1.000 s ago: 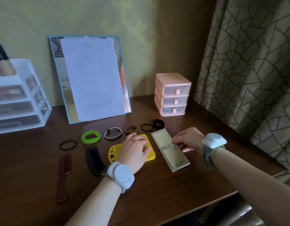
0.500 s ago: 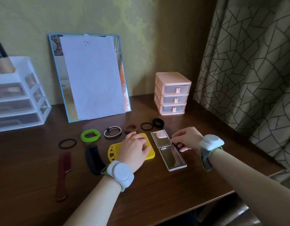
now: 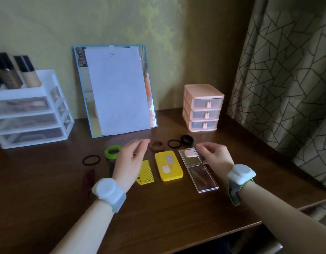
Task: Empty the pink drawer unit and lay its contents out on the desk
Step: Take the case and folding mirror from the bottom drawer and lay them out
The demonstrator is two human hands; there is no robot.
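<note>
My left hand [image 3: 130,163] hovers with fingers spread, holding nothing; under it lie a black hair tie [image 3: 91,160] and green band [image 3: 113,152] to its left, and the yellow comb [image 3: 145,173] just right of its palm. Between my hands sits the yellow case [image 3: 168,166], then the open compact mirror [image 3: 198,168]. My right hand [image 3: 216,157] hangs loosely open and empty over the mirror's right edge. Beyond it stands the pink drawer unit [image 3: 203,107], drawers closed. Bare tabletop [image 3: 177,213] runs from my wrists to the near edge.
</note>
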